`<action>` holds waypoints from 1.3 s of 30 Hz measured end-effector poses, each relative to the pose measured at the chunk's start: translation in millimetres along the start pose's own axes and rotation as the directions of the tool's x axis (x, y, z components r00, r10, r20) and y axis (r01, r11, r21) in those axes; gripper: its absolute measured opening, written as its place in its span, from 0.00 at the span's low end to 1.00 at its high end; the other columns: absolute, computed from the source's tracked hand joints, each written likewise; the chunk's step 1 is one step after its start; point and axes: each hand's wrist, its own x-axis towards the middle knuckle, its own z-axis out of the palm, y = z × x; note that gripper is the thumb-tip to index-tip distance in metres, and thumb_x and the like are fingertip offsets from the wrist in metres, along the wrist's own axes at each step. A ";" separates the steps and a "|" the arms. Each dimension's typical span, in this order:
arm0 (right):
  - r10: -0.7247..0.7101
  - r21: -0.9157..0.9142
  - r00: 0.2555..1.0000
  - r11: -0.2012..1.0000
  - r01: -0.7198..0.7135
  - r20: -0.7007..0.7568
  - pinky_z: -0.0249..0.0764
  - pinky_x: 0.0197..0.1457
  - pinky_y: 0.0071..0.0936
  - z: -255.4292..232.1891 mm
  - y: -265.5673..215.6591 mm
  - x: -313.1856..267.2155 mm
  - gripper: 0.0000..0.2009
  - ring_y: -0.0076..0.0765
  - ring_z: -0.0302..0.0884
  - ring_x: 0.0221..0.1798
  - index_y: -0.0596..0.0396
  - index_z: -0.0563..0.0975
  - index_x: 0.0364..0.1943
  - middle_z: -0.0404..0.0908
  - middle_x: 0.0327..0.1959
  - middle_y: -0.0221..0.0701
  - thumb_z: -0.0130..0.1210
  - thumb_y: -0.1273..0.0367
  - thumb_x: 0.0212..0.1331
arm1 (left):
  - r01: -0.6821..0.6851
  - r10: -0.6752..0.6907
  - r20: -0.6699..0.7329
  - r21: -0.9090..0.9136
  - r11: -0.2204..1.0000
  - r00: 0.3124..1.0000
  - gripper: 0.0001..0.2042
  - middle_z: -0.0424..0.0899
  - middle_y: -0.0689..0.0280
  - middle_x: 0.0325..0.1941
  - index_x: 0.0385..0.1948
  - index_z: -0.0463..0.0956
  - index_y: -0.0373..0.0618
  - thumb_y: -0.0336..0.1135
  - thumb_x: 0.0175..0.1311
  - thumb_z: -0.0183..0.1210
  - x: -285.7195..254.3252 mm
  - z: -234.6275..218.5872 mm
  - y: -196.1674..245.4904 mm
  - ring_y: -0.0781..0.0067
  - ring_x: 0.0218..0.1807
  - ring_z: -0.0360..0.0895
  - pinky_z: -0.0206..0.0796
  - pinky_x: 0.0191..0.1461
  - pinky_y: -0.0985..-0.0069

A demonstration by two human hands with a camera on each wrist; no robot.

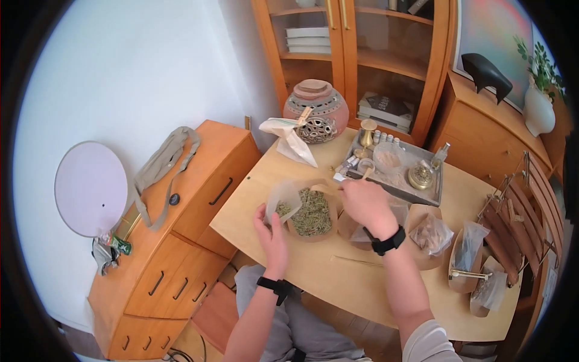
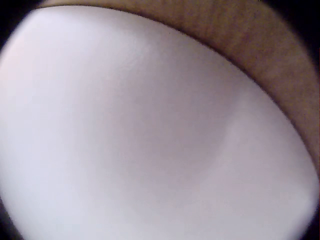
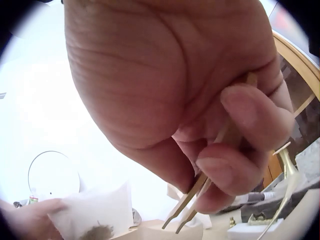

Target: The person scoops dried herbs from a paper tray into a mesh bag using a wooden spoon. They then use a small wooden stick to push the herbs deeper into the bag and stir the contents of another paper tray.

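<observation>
The left hand (image 1: 272, 241) holds a translucent pouch (image 1: 284, 200), the right hand (image 1: 369, 206) grips wooden tweezers (image 3: 229, 134), and filling with dried herbs (image 1: 313, 216) seems in progress, next calling for a careful pinch.

Head view overlooks table (image 1: 244, 202); right wrist's faces fingers (image 3: 246, 107).

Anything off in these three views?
Yes, the left wrist view: a blurred, pale surface fills most of it, so the left hand and its translucent bag can't be made out there. Nothing else clearly stands out.
</observation>
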 end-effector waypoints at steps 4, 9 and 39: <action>-0.112 -0.012 0.994 0.994 0.112 -0.018 0.82 0.41 0.49 23.9 -5.0 1.2 0.11 0.55 0.87 0.37 0.55 0.86 0.34 0.86 0.31 0.46 0.54 0.66 0.66 | 0.003 -0.002 0.012 -0.014 1.000 1.000 0.23 0.68 0.55 0.69 0.70 0.62 0.38 0.39 0.81 0.53 1.9 -2.9 -6.9 0.62 0.71 0.65 0.57 0.75 0.65; -0.120 -0.030 0.992 0.992 0.121 0.045 0.82 0.41 0.48 7.2 -3.6 -5.8 0.11 0.54 0.87 0.35 0.53 0.87 0.33 0.87 0.30 0.44 0.54 0.66 0.66 | 0.028 -0.028 0.001 0.004 1.000 1.000 0.23 0.68 0.55 0.70 0.70 0.62 0.38 0.39 0.81 0.54 0.8 -3.0 -4.4 0.62 0.73 0.64 0.55 0.76 0.64; -0.103 -0.040 0.989 0.993 0.107 0.105 0.82 0.43 0.46 1.5 -11.2 -11.9 0.10 0.53 0.86 0.37 0.52 0.88 0.39 0.87 0.31 0.43 0.55 0.67 0.65 | 0.015 -0.015 0.003 -0.013 1.000 1.000 0.23 0.65 0.57 0.75 0.70 0.62 0.39 0.40 0.81 0.53 -0.9 -8.7 -4.8 0.63 0.74 0.63 0.54 0.78 0.63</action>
